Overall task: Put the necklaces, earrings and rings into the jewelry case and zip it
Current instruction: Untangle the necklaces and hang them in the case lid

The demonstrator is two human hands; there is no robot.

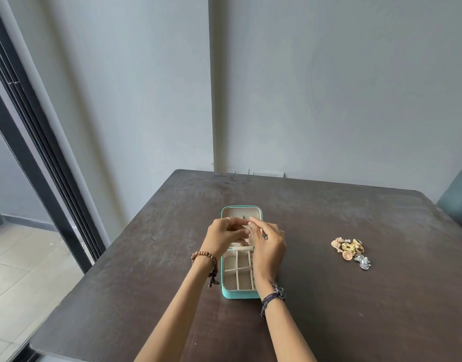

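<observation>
one teal jewelry case [226, 293] lying open, one heap of gold and silver jewelry [351, 252] at right, two hands, two wrist bracelets, one dark table [329, 296]

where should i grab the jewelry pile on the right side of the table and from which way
A guess: come from above and pinch one outer piece of the jewelry pile, such as the silver one at its near edge. The pieces lie flat in a loose tangle on the table, so a sideways scoop would likely just push them along.
</observation>
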